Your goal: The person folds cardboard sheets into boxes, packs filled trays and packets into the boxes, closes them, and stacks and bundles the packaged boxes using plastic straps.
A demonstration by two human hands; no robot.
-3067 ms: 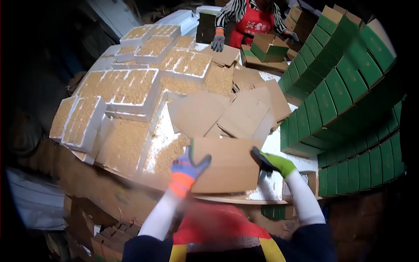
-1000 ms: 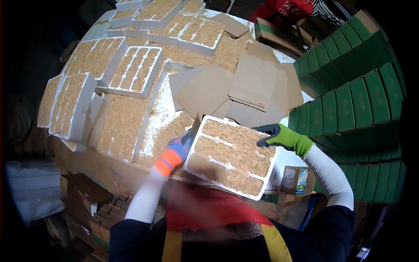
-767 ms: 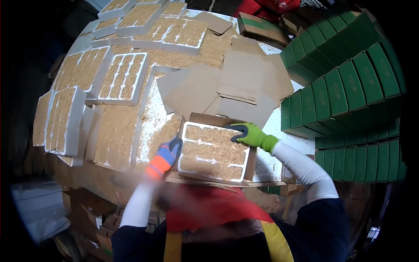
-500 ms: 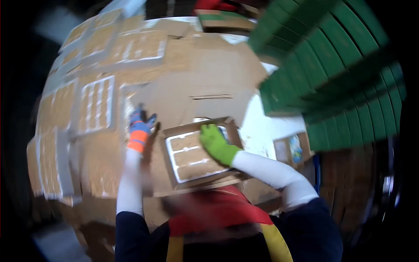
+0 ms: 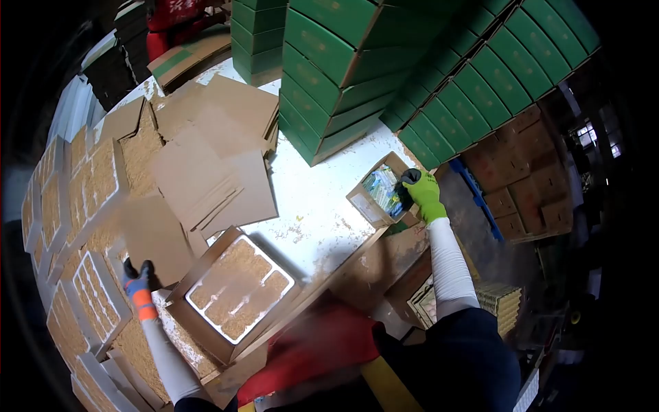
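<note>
The right hand [image 5: 424, 192], in a green glove, has its dark-coated fingers curled at the rim of a small carton [image 5: 367, 209] of colourful packets [image 5: 382, 188]; whether they are clamped on one, I cannot tell. The left hand [image 5: 140, 278], in a blue-and-orange glove, has finger and thumb slightly apart at the edge of a loose cardboard sheet [image 5: 159, 237]; its grip on the sheet is unclear.

The right hand has just left the white foam tray [image 5: 240, 285] of tan, crumbly filling, so the tray now lies in the open cardboard box [image 5: 199, 328] with neither hand on it, and the hands are spread wide between sheet and packets.

Around them, flattened cardboard [image 5: 223, 130] overlaps on the bench [image 5: 319, 226], with more filled trays [image 5: 96, 182] at the left. Stacked green cartons [image 5: 322, 69] wall off the bench's far side, beyond the packets. Past the cardboard is a person in red [image 5: 171, 17].
</note>
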